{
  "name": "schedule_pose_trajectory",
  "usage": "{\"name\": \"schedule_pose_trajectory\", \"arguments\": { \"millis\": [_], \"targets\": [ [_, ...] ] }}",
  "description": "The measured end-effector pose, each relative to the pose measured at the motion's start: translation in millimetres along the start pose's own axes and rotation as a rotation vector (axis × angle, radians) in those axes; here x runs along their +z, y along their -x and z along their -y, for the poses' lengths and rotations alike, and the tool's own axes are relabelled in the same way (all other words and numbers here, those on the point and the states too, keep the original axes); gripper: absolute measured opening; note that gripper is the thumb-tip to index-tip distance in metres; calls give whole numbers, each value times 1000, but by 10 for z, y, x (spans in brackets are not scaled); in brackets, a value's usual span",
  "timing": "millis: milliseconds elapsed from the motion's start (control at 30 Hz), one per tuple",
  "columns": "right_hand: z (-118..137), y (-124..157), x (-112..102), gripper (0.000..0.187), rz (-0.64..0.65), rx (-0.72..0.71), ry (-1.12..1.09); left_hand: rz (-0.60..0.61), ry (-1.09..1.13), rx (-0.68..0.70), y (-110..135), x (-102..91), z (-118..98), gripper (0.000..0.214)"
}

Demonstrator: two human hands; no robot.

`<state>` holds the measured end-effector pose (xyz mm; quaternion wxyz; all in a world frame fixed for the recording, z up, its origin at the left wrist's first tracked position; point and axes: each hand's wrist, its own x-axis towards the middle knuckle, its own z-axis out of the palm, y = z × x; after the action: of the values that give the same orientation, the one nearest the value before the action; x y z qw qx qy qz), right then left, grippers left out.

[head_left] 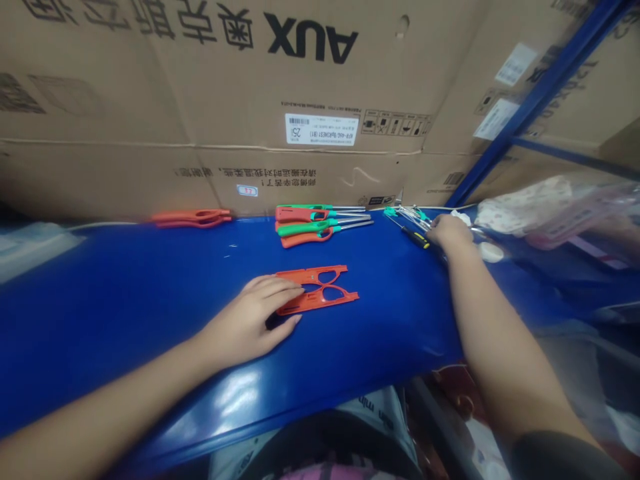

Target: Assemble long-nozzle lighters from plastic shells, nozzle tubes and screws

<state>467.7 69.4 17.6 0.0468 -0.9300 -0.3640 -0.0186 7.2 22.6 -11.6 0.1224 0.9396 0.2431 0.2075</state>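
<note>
Two orange lighter casing halves point(320, 307) lie side by side on the blue table, each with an oval trigger opening. My left hand point(273, 307) rests over their left ends, fingers stretched out and thumb apart. At the back right, my right hand point(449, 233) reaches into a small heap of metal lighter tubes point(413, 217) with green ends. Its fingers are bent together, and what they pinch is hidden. Just left of that hand lies a black and yellow screwdriver point(416, 238). Several assembled lighters point(305, 231), red, green and orange with metal tubes, are stacked behind the casing halves.
More orange casings point(193, 218) lie at the back left, by a large cardboard box point(200, 113) standing as a wall. Plastic bags point(530, 207) and a round white piece point(491, 252) are at the right. A blue metal post point(500, 147) rises there.
</note>
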Motion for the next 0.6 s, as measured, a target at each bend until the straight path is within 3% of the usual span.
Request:
{"name": "schedule_pose_trajectory", "arguments": {
  "millis": [367, 600],
  "targets": [
    [0, -41, 103, 48, -8, 12, 4, -29, 10, -11, -16, 7, 3, 27],
    [42, 13, 79, 35, 42, 33, 20, -45, 16, 20, -13, 4, 4, 23]
  ]
}}
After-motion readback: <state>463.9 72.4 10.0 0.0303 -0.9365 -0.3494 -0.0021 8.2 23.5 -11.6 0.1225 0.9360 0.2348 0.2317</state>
